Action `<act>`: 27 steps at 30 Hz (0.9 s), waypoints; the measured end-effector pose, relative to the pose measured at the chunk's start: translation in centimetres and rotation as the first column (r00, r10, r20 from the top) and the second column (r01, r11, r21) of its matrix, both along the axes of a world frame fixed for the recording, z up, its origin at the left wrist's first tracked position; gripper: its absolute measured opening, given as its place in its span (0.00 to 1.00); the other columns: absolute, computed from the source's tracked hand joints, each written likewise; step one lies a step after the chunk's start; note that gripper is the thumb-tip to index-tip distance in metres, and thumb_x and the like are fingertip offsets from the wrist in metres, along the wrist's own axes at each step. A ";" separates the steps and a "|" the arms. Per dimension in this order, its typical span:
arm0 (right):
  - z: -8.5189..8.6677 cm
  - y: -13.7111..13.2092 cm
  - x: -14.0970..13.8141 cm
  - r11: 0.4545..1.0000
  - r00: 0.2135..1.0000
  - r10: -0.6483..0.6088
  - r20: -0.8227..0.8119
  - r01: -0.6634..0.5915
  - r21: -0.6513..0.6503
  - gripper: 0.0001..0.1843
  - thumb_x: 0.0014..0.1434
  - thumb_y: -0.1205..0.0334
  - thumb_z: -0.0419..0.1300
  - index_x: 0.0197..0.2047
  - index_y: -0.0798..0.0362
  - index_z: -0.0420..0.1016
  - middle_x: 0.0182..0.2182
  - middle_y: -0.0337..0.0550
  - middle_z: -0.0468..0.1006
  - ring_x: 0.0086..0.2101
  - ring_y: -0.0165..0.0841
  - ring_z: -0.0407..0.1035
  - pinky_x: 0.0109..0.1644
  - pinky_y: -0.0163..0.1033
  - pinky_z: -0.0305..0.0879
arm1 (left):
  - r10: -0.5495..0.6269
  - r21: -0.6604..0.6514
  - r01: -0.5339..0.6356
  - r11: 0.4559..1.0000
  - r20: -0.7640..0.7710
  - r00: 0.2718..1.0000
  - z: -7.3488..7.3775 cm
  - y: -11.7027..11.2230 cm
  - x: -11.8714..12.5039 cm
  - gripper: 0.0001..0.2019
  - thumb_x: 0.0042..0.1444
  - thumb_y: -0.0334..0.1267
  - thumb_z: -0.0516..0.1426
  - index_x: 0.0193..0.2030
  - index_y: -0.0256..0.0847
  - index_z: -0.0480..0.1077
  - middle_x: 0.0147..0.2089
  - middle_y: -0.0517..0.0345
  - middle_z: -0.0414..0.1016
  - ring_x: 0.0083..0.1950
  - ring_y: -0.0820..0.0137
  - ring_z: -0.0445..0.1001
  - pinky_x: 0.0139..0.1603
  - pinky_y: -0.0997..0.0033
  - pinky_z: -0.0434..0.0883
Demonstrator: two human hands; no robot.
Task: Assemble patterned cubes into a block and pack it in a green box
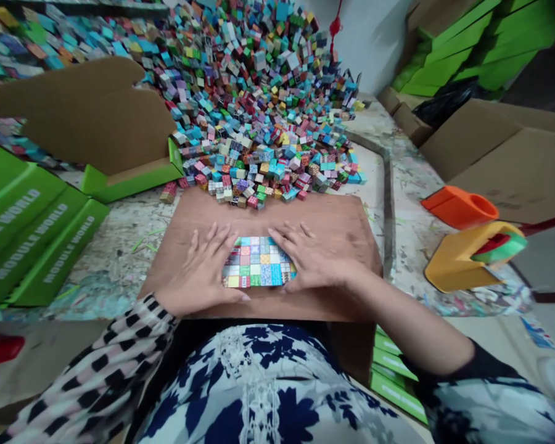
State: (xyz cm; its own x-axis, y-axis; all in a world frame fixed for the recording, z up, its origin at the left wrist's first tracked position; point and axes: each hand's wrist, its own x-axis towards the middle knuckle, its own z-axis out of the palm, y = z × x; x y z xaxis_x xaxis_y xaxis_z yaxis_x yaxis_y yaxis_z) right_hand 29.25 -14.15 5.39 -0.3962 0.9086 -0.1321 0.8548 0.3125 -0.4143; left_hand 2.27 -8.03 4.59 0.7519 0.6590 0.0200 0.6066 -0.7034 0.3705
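A flat rectangular block of small patterned cubes [254, 262] lies on a brown cardboard sheet [333, 216], its colours mixed in a grid. My left hand [203, 268] hugs the left end, thumb along the near edge and index finger at the far corner. At the right end, my right hand [305, 259] spans the block the same way between thumb and index finger. The other fingers of both hands stretch forward over the cardboard. My palms partly hide the two ends of the block.
Beyond the cardboard rises a large heap of loose cubes [259, 111]. Green boxes [50, 246] with white lettering stand at left, beside an open box [134, 176]. At right are an orange holder [460, 206], a yellow tape dispenser [453, 256] and a large carton [499, 154].
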 end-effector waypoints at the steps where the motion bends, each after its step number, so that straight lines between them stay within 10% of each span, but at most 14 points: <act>1: 0.0 0.0 -0.2 1.000 0.999 0.006 0.032 -0.006 0.017 0.66 0.40 0.33 0.67 0.74 0.53 0.42 0.69 0.57 0.53 0.67 0.57 0.44 0.69 0.63 0.37 | -0.031 0.018 0.032 0.999 -0.056 0.998 0.1 0.1 0.1 0.59 0.39 0.70 0.61 0.72 0.35 0.47 0.73 0.35 0.49 0.75 0.43 0.39 0.70 0.34 0.32; 9: -0.3 -0.4 -1.0 0.994 0.988 0.012 0.156 -0.029 0.109 0.63 0.43 0.42 0.66 0.72 0.63 0.44 0.59 0.64 0.64 0.55 0.55 0.60 0.60 0.59 0.56 | -0.089 0.090 0.095 0.991 -0.070 0.994 -0.7 0.5 0.5 0.51 0.44 0.66 0.60 0.68 0.34 0.54 0.67 0.34 0.58 0.69 0.42 0.53 0.69 0.38 0.49; 16: -0.2 -0.6 -1.1 0.990 0.973 0.053 0.226 -0.081 0.116 0.60 0.45 0.34 0.63 0.73 0.56 0.46 0.62 0.62 0.59 0.59 0.60 0.54 0.63 0.65 0.48 | -0.111 0.113 0.117 0.987 -0.061 0.992 -1.3 0.6 0.4 0.51 0.45 0.64 0.61 0.68 0.32 0.53 0.66 0.33 0.58 0.69 0.41 0.53 0.69 0.36 0.46; 22: -0.2 -0.3 -1.4 0.991 0.971 0.025 0.239 -0.056 0.125 0.57 0.45 0.37 0.65 0.72 0.55 0.50 0.56 0.61 0.67 0.52 0.56 0.63 0.56 0.60 0.59 | -0.112 0.090 0.122 0.989 -0.105 0.988 -1.1 0.7 0.3 0.54 0.45 0.69 0.59 0.70 0.32 0.52 0.68 0.32 0.56 0.71 0.40 0.50 0.70 0.36 0.45; 27: -0.3 -0.9 -1.0 0.985 0.969 0.028 0.246 -0.069 0.160 0.59 0.50 0.24 0.54 0.73 0.51 0.44 0.69 0.60 0.50 0.65 0.62 0.45 0.65 0.68 0.42 | -0.083 0.077 0.093 0.993 -0.124 0.989 0.0 0.6 -0.1 0.48 0.55 0.69 0.50 0.72 0.34 0.48 0.73 0.37 0.50 0.75 0.43 0.40 0.70 0.35 0.39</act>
State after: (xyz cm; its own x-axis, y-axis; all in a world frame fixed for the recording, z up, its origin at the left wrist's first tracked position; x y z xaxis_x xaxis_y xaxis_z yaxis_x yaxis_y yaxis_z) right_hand 28.25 -15.10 5.11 -0.4155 0.9063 -0.0780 0.9050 0.4033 -0.1354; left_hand 2.20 -7.42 4.57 0.8072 0.5898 -0.0231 0.5775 -0.7812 0.2371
